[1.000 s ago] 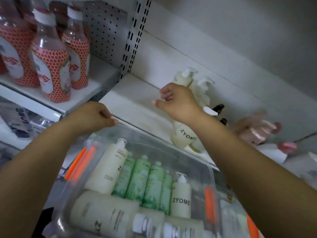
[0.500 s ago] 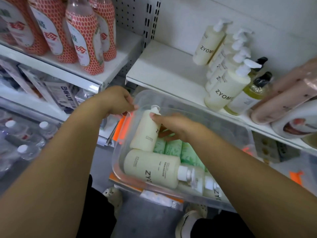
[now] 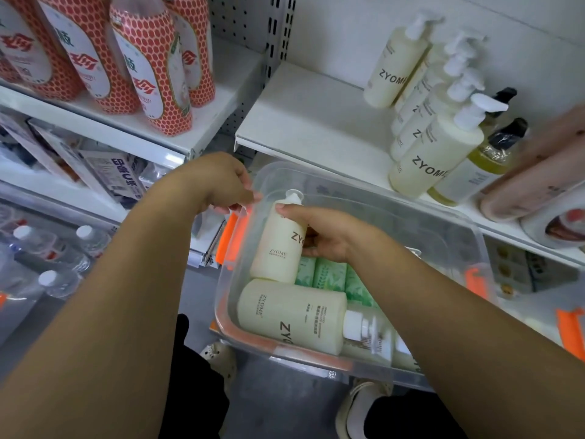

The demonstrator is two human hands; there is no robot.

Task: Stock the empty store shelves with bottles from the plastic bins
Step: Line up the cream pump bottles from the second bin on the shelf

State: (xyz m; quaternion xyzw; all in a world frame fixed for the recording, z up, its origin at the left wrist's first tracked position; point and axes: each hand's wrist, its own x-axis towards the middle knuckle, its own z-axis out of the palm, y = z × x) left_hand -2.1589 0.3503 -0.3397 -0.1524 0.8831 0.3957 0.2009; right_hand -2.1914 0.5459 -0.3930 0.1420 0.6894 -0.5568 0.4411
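Fingers of the right hand (image 3: 326,232) are curled round the upper body of a cream pump bottle (image 3: 278,245), thumb across its shoulder; the left hand (image 3: 218,185) pinches the rim just left of that grip. Up and beyond both hands runs the white shelf (image 3: 310,122), bare straight ahead of the fingers, with a row of matching bottles (image 3: 433,150) standing up and to their right. The clear bin (image 3: 380,204) encloses the right hand. Below the fingers a second cream bottle (image 3: 291,315) lies crosswise, green bottles (image 3: 329,274) under the wrist. The held bottle stands near upright, pump head (image 3: 294,194) topmost, pointing shelfward. The right hand is nearer the shelf gap, so I judge the lift goes up and forward.
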